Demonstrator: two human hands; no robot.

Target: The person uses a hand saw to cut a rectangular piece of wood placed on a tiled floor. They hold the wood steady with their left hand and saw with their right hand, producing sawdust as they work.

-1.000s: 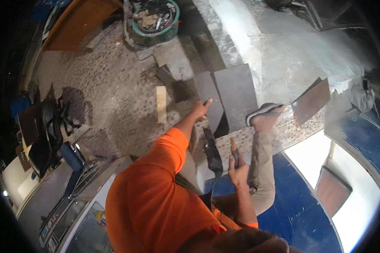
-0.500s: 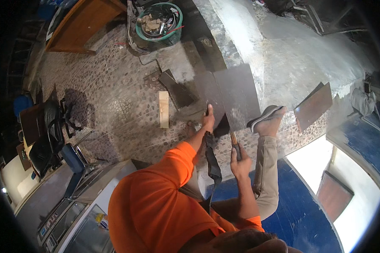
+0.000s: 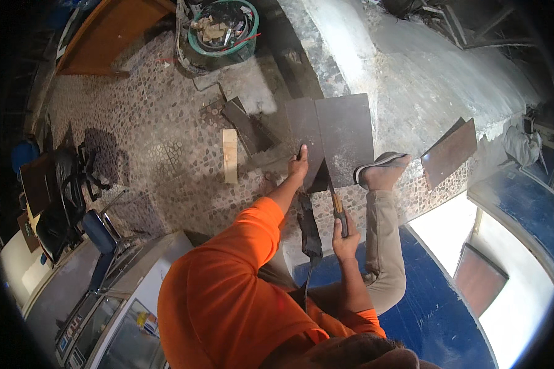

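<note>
Splitting lengthwise, the brown board (image 3: 341,135) lies flat between the pebbled floor (image 3: 184,197) and the grey concrete (image 3: 412,80), in front of the person. A dividing line runs along it from the near edge to the far one, leaving a narrower part on the left and a wider one on the right. Near the person the line spreads into a dark wedge; farther off it closes to a thin seam. Judging by this, the cut is well along, though I cannot tell whether the far end is fully parted. Both parts rest side by side, not yet set apart.

The right grip (image 3: 346,240) is clenched around the handle of a cutting tool (image 3: 338,209), whose thin blade reaches into the near end of the gap. The left grip (image 3: 298,164) is on the left edge of the narrower part, thumb side uppermost; its other fingers are hidden, so how firmly it is closed cannot be told.

A sandalled foot (image 3: 381,171) is at the near right corner. A dark strap (image 3: 310,230) hangs just left of the tool. Beyond the left grip lie a pale wood strip (image 3: 230,155) and dark offcuts (image 3: 249,126); farther off stands a green-rimmed basket (image 3: 190,37).
</note>
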